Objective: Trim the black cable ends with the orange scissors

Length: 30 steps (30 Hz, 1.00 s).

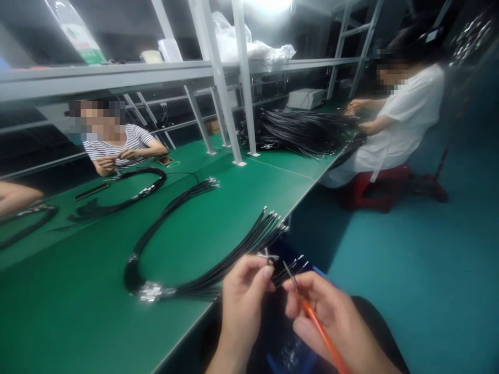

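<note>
Near the table's front edge, my left hand [247, 291] pinches the end of a black cable, where pale stripped wires [268, 255] fan out above the thumb. My right hand [323, 306] is closed around an orange-handled tool [317, 323] with a thin dark metal tip. That tip points up and left, close to the wires, and looks apart from them. A bundle of black cables [198, 272] curves over the green table behind my left hand, its metal ends toward the edge. More cable ends [300, 262] show behind my hands, over a dark blue container partly hidden below.
The green table [78, 311] runs from front left to back right. White shelf posts [246, 78] stand on it. A large cable pile [304, 130] lies farther back. One person [413, 114] sits at the right on a red stool [368, 187]; another [117, 140] sits across the table.
</note>
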{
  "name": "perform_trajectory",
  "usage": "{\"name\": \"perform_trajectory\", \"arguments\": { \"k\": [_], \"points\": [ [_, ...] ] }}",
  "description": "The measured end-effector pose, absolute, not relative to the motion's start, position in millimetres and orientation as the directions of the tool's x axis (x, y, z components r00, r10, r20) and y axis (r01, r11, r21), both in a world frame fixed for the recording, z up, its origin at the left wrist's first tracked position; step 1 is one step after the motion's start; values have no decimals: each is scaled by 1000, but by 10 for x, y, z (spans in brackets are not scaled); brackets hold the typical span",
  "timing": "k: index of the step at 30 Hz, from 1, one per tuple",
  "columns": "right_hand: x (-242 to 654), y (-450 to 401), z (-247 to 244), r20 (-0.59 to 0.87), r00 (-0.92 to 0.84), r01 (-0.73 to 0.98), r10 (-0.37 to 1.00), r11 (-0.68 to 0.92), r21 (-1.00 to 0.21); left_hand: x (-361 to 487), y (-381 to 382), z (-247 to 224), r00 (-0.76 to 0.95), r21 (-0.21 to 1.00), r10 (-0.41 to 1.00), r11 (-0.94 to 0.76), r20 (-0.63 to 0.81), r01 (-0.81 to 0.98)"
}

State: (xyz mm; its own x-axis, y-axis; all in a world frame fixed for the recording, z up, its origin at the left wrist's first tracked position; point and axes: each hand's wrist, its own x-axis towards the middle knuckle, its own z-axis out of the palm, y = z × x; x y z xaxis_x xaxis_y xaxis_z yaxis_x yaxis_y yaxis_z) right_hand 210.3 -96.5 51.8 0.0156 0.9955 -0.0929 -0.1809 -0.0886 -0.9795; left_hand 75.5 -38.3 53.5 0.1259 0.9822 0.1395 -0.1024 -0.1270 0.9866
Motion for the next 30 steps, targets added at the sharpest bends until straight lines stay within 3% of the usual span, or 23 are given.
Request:
{"name": "perform_trajectory", "arguments": {
  "k": [4, 9, 25, 30],
  "points": [
    [2054, -934, 600, -333, -155, -375, 930, -367, -851, 773, -395, 509, 125, 979, 973, -181, 192, -96],
    [2018, -855, 652, -337, -126, -445, 933, -356, -822, 785, -406, 499, 174, 978, 963, -197, 207, -70],
    [1995, -841, 693, -449, -101, -379, 888, -451, -808, 796, -400, 512, 219, 992, 968, -116, 123, -44],
    [2053, -874, 656, -414, -148, -357, 898, -439, -825, 784, -384, 524, 234, 994, 966, -97, 108, -58]
  ]
}}
